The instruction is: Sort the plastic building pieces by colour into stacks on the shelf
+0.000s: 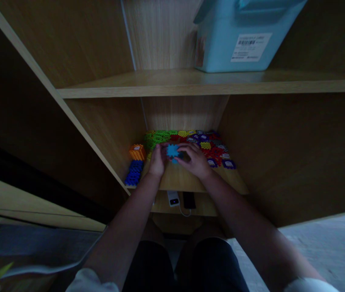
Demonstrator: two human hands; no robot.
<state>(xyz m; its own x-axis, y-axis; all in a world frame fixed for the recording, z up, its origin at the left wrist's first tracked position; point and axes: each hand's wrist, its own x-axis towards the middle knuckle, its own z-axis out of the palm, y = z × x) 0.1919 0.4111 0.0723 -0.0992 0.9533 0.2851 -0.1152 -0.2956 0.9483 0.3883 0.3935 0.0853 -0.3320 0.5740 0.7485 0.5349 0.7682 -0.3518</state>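
Observation:
Between my two hands is a light blue toothed plastic building piece (172, 151), held just above the shelf board. My left hand (158, 160) grips it from the left, fingers closed behind it. On its other side my right hand (195, 159) pinches the edge with thumb and fingers. A second bit of light blue shows just below it. Behind my hands lie green pieces (157, 138) and red pieces (214, 154), with yellow and purple ones among them. Left of my left hand are a stack of orange pieces (137, 152) and stacked dark blue pieces (134, 172).
A light blue plastic box (221, 48) with a white label stands on the upper shelf (160, 83). Below the working shelf (178, 182), a white power bank (173, 198) and a black phone-like device (189, 200) lie near a white cable. Wooden side walls flank the compartment.

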